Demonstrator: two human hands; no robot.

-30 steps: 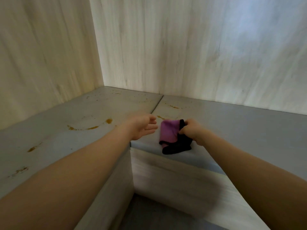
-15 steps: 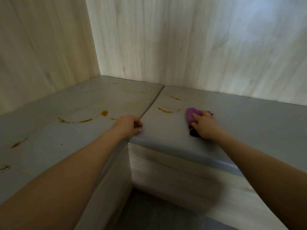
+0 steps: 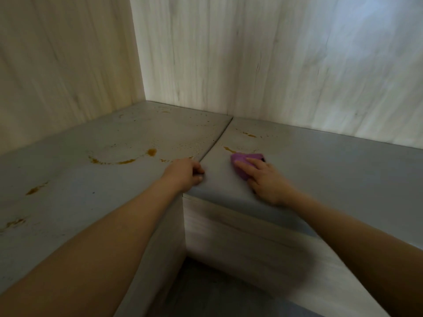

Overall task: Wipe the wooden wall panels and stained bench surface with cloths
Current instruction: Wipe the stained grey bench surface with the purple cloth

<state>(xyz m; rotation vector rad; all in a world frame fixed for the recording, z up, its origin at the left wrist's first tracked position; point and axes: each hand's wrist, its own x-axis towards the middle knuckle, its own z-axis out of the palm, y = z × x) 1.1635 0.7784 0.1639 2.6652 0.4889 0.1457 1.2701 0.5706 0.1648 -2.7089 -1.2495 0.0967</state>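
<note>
— Panelling (image 3: 68, 60) on the left was pale wood, grain vertical, meeting the rear wall panel (image 3: 274, 65) at the corner. What lay below it?

— The grey bench surface (image 3: 68, 186), L-shaped, with a seam (image 3: 217, 140) running from the corner toward the front edge. Left section: orange-brown stains (image 3: 151, 152), including a curved ring mark (image 3: 109, 161) and smaller smears nearer the left edge.

— Position of the left hand (image 3: 185, 173)?

— It rested at the inner front corner of the bench, just left of the seam. Fingers curled under, knuckles up, nothing visibly in them.

— And right of the seam?

— One short stain streak (image 3: 229, 149), then the purple cloth (image 3: 240, 161) touching the bench directly beside it. A dark edge showed at the cloth's far side; whether that was a second cloth could not be determined.

— State of the right hand (image 3: 265, 179)?

— Palm down, fingers (image 3: 246, 167) extended and slightly spread, pressing the cloth flat against the surface. No pinching. The right section beyond it appeared unmarked grey.
</note>
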